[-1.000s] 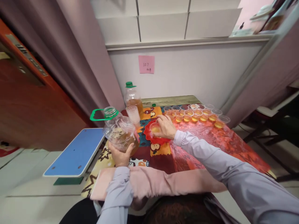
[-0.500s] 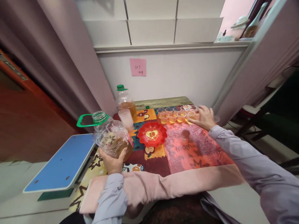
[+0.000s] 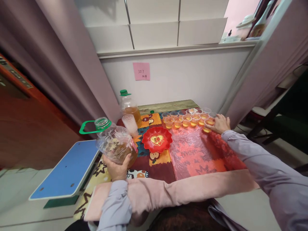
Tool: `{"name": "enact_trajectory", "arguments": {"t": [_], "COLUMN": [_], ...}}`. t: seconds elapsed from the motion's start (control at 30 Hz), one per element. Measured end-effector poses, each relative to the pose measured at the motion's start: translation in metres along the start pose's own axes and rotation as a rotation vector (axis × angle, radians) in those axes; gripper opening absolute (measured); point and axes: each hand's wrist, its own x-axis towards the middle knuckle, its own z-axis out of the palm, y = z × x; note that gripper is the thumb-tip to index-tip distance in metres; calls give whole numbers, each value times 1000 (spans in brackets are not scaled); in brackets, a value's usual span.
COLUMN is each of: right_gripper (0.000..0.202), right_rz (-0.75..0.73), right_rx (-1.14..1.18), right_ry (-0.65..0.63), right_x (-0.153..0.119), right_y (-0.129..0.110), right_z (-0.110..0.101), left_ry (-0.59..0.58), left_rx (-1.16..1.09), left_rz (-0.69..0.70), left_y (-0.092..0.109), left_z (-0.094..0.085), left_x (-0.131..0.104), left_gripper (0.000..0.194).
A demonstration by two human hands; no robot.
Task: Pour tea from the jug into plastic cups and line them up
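Observation:
My left hand [image 3: 117, 167] is wrapped around the lower side of a big clear plastic jug [image 3: 113, 144] with a green ring handle. The jug is tilted, uncapped, and holds amber liquid. At the right, my right hand [image 3: 221, 124] grips a small clear plastic cup [image 3: 208, 126] with yellowish liquid in the bottom. That cup stands at the near right end of rows of similar cups [image 3: 178, 122]. Several front cups contain yellow liquid. Between my hands lies a red scalloped dish [image 3: 166, 146] with a gold heart print.
A stack of clear cups [image 3: 130, 125] leans beside the jug. Behind it stands a second jug [image 3: 131, 110] with a green cap. A loose green cap [image 3: 152, 111] lies near the back. Red plastic film [image 3: 192, 160] covers the table's right part. A blue board [image 3: 64, 170] is at left.
My right hand has moved right and slightly toward me from over the row, and a cup now shows in its fingers at the row's end. My left hand stays on the jug.

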Motion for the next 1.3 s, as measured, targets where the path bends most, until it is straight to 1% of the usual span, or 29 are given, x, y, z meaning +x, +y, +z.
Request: {"name": "enact_trajectory", "arguments": {"t": [0.1,0.27,0.33,0.4,0.43,0.5,0.57,0.6,0.67,0.73,0.8,0.83,0.9,0.97,1.07,1.17,1.3], "right_gripper": [64,68,71,70,68,60,51,49,41,34,33,33,34,31,28,30,30], "right_rz": [7,-4,-36,-105,-162,-326,-526,-598,-748,-882,-958,-977,-1024,-1048,-1057,-1052,-1040], "right_rx": [8,32,84,185,253,413,576,639,700,666,546,467,313,233,191,170,187], "right_ry": [24,50,126,252,318,415,437,417,351,254,128,63,-58,-127,-168,-173,-137], "right_x": [-2,-9,-10,-11,-11,-13,-21,-26,-36,-42,-43,-42,-39,-36,-36,-38,-38], "right_y": [-2,-4,-10,-27,-41,-80,-132,-162,-223,-284,-338,-362,-400,-425,-444,-448,-447], "right_z": [0,-9,-17,-28,-35,-55,-80,-93,-117,-134,-144,-147,-148,-145,-137,-131,-127], "left_ry": [24,3,-9,-13,-7,-15,-21,-19,-12,-19,-32,-40,-37,-44,-61,-65,-71], "left_rx": [-6,-21,-24,-39,-45,-45,-60,-76,-103,-97,-85,-89,-114,-134,-132,-123,-135], "left_rz": [15,21,21,12,6,5,11,14,18,21,15,10,8,28,54,48,41], "left_y": [-1,-4,-6,-9,-10,-14,-16,-17,-19,-21,-22,-23,-23,-23,-25,-27,-30], "left_z": [0,-1,-2,-2,-2,-2,-2,-2,-2,-3,-4,-4,-4,-3,-3,-3,-1], "left_x": [0,0,-1,-3,-4,-5,-7,-7,-9,-10,-10,-11,-11,-12,-13,-14,-15], "left_gripper": [125,124,125,126,125,123,120,119,119,120,120,120,119,119,120,122,122]}}
